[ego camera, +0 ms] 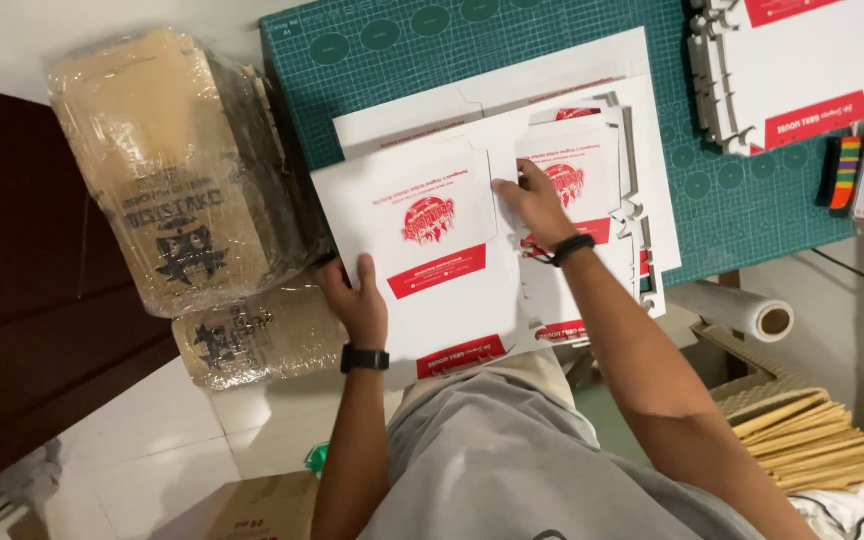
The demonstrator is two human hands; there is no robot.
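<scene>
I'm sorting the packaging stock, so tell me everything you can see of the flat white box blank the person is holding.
The flat white cardboard box blank is an unfolded die-cut sheet, printed with a red round emblem, small red lines of text and solid red bands. It lies nearly flat, half over the near edge of the green cutting mat and atop a stack of similar white blanks. The left hand grips its near-left edge; the right hand presses its upper right part, fingers at a slit between panels.

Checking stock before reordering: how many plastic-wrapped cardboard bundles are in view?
2: a large wrapped bundle left of the green mat, and a smaller wrapped bundle below it. Others may be hidden.
</scene>
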